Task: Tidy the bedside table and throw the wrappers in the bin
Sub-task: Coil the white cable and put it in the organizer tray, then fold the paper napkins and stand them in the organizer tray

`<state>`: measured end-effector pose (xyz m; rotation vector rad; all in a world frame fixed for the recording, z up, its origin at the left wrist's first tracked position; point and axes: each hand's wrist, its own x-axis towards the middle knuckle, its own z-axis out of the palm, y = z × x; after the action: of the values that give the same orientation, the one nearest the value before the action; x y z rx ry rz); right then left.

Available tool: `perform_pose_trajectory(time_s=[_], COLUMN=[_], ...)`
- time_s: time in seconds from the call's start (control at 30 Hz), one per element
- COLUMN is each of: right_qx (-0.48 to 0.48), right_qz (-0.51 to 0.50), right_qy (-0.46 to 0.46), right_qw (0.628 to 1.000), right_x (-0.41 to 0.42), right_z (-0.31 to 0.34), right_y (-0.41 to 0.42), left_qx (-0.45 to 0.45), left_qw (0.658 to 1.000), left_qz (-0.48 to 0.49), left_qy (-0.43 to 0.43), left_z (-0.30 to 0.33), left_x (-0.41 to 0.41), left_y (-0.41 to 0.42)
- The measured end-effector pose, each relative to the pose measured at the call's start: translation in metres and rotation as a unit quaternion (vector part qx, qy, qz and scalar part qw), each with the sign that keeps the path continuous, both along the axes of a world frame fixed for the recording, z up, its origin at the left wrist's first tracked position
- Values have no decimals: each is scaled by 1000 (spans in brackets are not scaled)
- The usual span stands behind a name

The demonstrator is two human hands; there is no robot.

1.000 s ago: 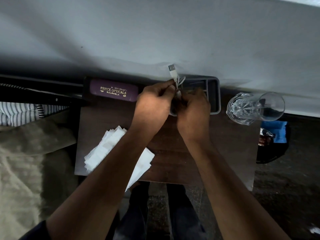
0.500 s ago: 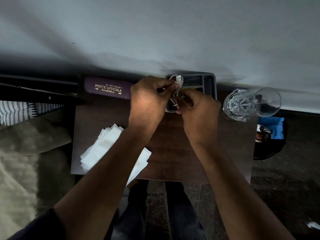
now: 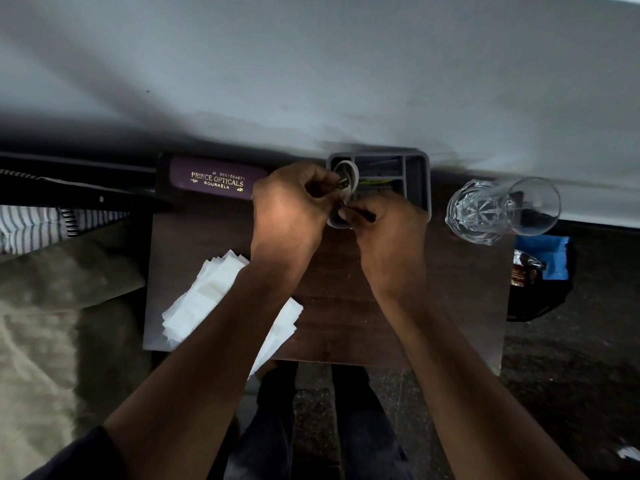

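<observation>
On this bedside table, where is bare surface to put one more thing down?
Bare wood lies between the right hand and the glass, reaching to the table's front right corner. Another patch lies between the spectacle case and the tissues. The back is crowded round the grey organiser.

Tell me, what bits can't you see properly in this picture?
Head view only:
- Cable: most of its coil is behind the left hand and right hand.
- Organizer: near part covered by the hands.
- Tissues: the left forearm crosses them.
- Bin: dark, contents unclear.
</observation>
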<state>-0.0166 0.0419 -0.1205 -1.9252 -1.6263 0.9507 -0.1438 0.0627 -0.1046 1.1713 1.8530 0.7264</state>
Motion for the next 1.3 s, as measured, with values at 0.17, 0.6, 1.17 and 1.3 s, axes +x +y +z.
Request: perform_pose_trajectory(time_s=[0.17,0.6,1.17,1.3], right_qx=[-1,32,-173,-186], right_qz=[-38,6,241,225], right_qy=[7,25,-34,-60], right_qw=[999,999,954,955], right_x=[-1,-30,-128,-131], right_z=[14,43,30,17], right_y=[4,5,-91,-108], left_qx=[1,8,-161,-186], left_qw=[1000,1000,965,924], left_qz=[-14,26,195,285], left_qy=[4,-5,-75,-177], left_z=[3,30,17,10], left_x=[-1,-28,-176,-170], left_y=[-4,-25,-201,-229])
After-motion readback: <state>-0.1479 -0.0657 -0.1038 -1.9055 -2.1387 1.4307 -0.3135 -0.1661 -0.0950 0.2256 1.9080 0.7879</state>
